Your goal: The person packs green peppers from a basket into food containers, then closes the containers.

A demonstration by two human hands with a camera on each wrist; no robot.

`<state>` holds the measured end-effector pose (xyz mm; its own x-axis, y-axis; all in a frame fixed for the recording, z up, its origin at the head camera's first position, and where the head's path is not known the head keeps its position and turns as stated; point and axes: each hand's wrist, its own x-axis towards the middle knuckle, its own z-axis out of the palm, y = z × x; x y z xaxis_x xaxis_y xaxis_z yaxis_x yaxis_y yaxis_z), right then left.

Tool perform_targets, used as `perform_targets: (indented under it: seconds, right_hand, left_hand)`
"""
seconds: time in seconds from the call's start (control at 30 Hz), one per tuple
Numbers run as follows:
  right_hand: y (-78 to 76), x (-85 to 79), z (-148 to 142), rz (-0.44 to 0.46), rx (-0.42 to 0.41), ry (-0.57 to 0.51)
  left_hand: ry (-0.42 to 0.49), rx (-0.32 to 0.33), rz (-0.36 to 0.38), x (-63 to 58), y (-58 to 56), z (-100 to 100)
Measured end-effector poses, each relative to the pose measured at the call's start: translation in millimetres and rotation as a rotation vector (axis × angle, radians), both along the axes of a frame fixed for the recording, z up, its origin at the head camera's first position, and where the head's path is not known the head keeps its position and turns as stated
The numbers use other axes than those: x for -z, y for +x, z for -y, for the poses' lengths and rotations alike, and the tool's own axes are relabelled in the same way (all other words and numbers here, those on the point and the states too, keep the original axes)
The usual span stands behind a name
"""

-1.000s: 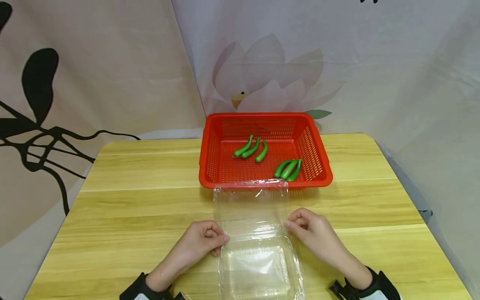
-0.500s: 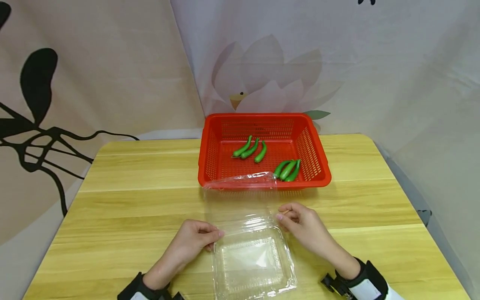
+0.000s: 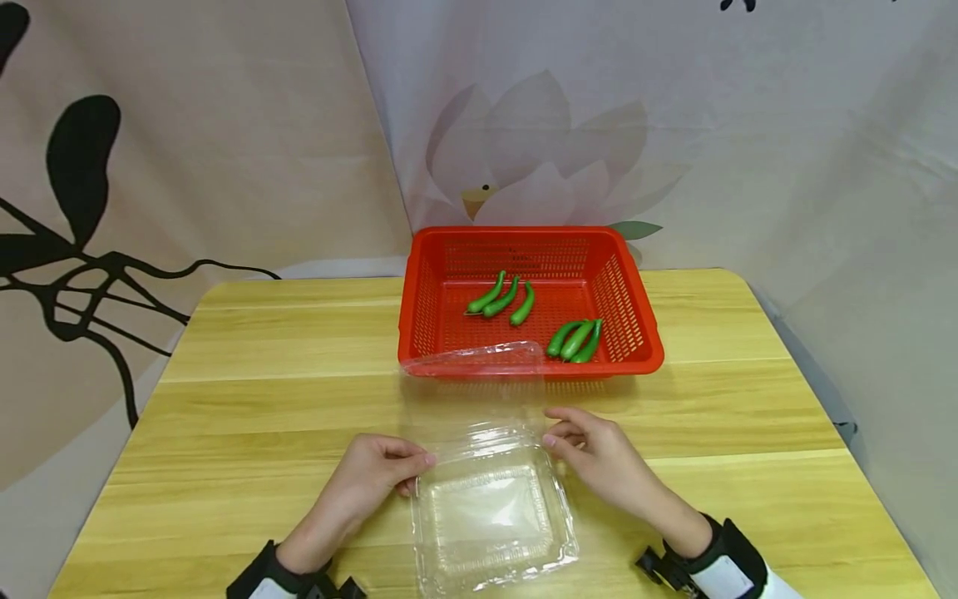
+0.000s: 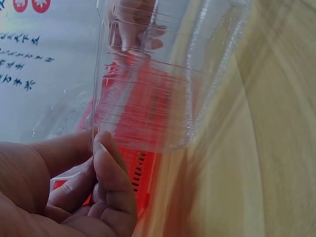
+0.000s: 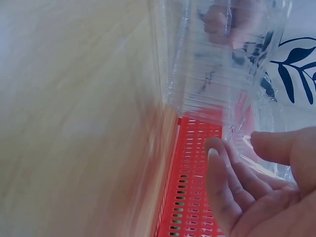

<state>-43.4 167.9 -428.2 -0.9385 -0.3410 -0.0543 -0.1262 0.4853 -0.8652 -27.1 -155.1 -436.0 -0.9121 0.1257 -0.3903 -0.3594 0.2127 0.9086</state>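
Note:
A clear plastic clamshell box (image 3: 490, 516) lies open on the wooden table (image 3: 262, 399) in front of me. Its lid (image 3: 475, 366) tilts back toward the red basket (image 3: 606, 366). My left hand (image 3: 419, 466) pinches the box's left edge near the hinge; in the left wrist view the thumb and curled fingers of that hand (image 4: 96, 148) clamp the clear rim (image 4: 148, 98). My right hand (image 3: 554, 433) rests its straight fingertips against the box's right edge. In the right wrist view its fingers (image 5: 222, 168) spread loosely beside the plastic (image 5: 212, 74).
The red basket holds several green peppers, one group near its middle (image 3: 500, 298) and another at its front right (image 3: 575, 339). It stands against a printed cloth backdrop (image 3: 539, 150). Bare tabletop lies to the left and right of the box.
The box has slid left and slightly toward me, turning a little. Its lid has tipped further back. Both hands moved left with it, and the right fingers have loosened.

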Motion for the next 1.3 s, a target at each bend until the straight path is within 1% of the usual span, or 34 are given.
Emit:
perform_targets:
  seconds: [0.27, 0.37, 0.43, 0.53, 0.67, 0.87, 0.93, 1.03, 1.17, 1.3]
  right_hand:
    - [-1.1, 0.0, 2.6, 0.006, -0.028, 0.008]
    - [-1.1, -2.5, 1.1, -0.028, -0.017, 0.028]
    - [-1.1, -5.7, -1.3, -0.077, 0.000, 0.043]
    - [-2.4, -13.0, -6.8, -0.179, 0.021, 0.054]
    - [-8.0, -27.1, -16.2, -0.331, 0.024, 0.083]
    - [-25.0, -50.8, -31.5, -0.524, 0.023, 0.142]
    - [-32.4, -57.8, -36.6, -0.570, 0.025, 0.163]
    - [-43.1, -68.6, -43.1, -0.584, 0.029, 0.198]
    - [-56.8, -81.1, -50.0, -0.540, 0.033, 0.253]
    - [-71.1, -88.5, -55.6, -0.498, -0.002, 0.294]
  left_hand:
    - [0.023, -0.004, 0.010, 0.2, -2.7, 5.4]
    - [0.020, 0.000, 0.011, 0.8, -3.2, 6.2]
    - [0.016, 0.002, 0.011, 1.2, -3.5, 6.5]
    - [0.015, 0.006, 0.011, 1.8, -4.0, 6.9]
    - [0.019, 0.011, 0.007, 1.5, -3.8, 7.5]
    - [0.022, 0.008, 0.007, -0.7, -3.3, 7.6]
    - [0.018, 0.001, 0.011, -1.1, -3.3, 7.4]
    - [0.010, -0.002, 0.012, -1.2, -3.3, 7.0]
    - [-0.001, -0.003, 0.007, -0.4, -3.2, 6.8]
    - [0.007, -0.003, -0.001, 1.2, -3.5, 6.8]
